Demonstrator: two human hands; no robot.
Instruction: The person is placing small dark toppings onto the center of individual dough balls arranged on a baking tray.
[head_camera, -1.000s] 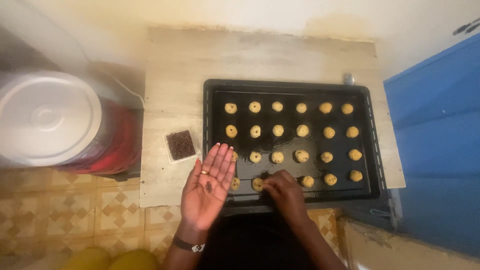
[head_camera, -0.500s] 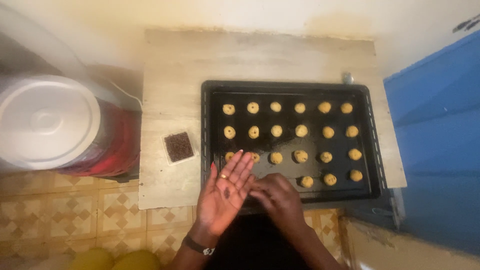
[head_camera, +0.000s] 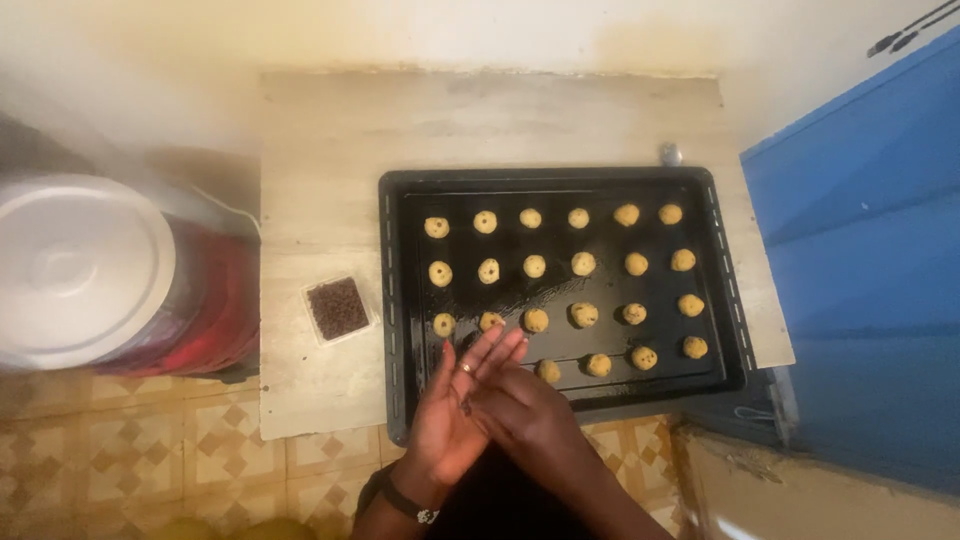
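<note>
Fingers (head_camera: 497, 352) of left hand (head_camera: 455, 420) spread flat, right hand (head_camera: 525, 405) against it, grip unclear, black tray (head_camera: 400, 300) of round tan dough balls (head_camera: 585, 315)

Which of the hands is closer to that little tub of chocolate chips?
Left. The left hand is open, palm up, just right of and below the tub. The right hand lies farther right, fingers on the left palm.

Domestic kitchen. Evidence: black baking tray (head_camera: 560, 185) of dough balls (head_camera: 585, 315) on a small wooden table (head_camera: 320, 150), patterned floor tiles (head_camera: 130, 450), lidded red bucket (head_camera: 90, 270).
</note>
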